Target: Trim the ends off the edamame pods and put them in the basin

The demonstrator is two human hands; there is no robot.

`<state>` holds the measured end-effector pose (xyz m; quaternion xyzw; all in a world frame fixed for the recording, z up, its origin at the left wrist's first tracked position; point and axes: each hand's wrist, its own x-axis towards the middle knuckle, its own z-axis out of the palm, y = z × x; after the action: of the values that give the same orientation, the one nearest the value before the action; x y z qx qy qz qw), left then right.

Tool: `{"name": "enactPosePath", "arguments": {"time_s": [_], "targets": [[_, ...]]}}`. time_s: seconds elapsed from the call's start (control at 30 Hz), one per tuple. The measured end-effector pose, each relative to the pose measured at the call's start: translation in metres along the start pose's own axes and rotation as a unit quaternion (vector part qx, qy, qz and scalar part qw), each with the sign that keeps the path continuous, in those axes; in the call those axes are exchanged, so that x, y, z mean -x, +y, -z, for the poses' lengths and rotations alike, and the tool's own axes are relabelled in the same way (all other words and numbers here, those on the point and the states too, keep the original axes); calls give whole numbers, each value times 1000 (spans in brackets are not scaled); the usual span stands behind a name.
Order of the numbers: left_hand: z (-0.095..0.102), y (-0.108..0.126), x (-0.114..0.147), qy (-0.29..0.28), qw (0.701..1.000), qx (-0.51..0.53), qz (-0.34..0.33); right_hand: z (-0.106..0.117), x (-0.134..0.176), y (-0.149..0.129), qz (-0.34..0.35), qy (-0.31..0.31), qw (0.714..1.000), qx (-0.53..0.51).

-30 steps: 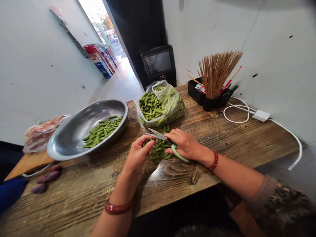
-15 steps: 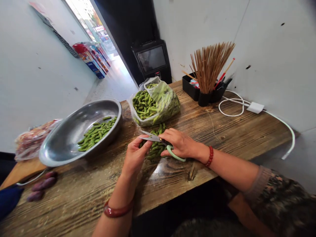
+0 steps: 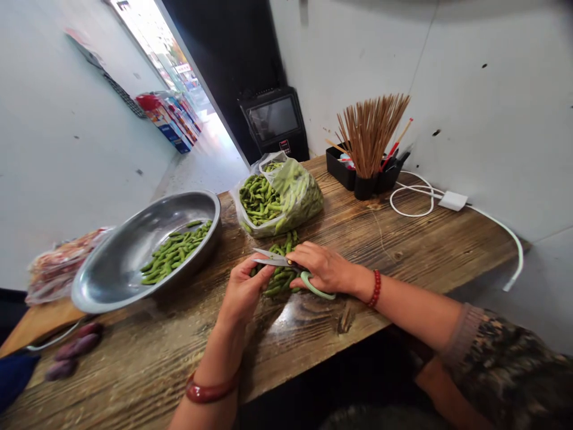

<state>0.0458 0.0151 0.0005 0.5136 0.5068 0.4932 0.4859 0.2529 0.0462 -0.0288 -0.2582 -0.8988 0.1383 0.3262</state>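
My right hand (image 3: 323, 267) grips scissors (image 3: 274, 261) with pale green handles, fingers around the handle loops. The blades point left and stand slightly apart over my left hand's fingertips. My left hand (image 3: 242, 289) is closed in a pinch at the blades, on an edamame pod that the fingers mostly hide. Under and behind both hands lies a small pile of green edamame pods (image 3: 280, 282) on the wooden table (image 3: 147, 352). A clear plastic bag (image 3: 308, 194) full of pods stands just beyond. To the left, a tilted metal basin (image 3: 111, 257) holds more pods (image 3: 172, 254).
At the back right stand a black organizer (image 3: 340, 170) and a bundle of thin wooden sticks (image 3: 371, 134). A white cable (image 3: 414, 214) with an adapter lies near the wall. Purplish oblong items (image 3: 74, 349) and a bag of reddish food (image 3: 62, 260) are at the left.
The camera view has shifted slightly, so the scene sits a little lower. Both hands keep almost the same pose, and the scissor blades look slightly closer together.
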Motion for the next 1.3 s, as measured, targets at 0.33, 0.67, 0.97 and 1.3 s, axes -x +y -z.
{"name": "enactPosePath", "arguments": {"time_s": [0.33, 0.67, 0.97, 1.3], "targets": [[12, 5, -3, -8, 997, 13, 72, 2, -2, 4, -19, -1, 1000, -1], [6, 9, -5, 17, 983, 157, 90, 5, -3, 5, -14, 53, 998, -20], [-1, 6, -2, -22, 978, 187, 91, 4, -4, 2, -3, 21, 1000, -21], [-5, 2, -1, -33, 980, 166, 105, 3, -3, 1, -7, 19, 1000, -3]]}}
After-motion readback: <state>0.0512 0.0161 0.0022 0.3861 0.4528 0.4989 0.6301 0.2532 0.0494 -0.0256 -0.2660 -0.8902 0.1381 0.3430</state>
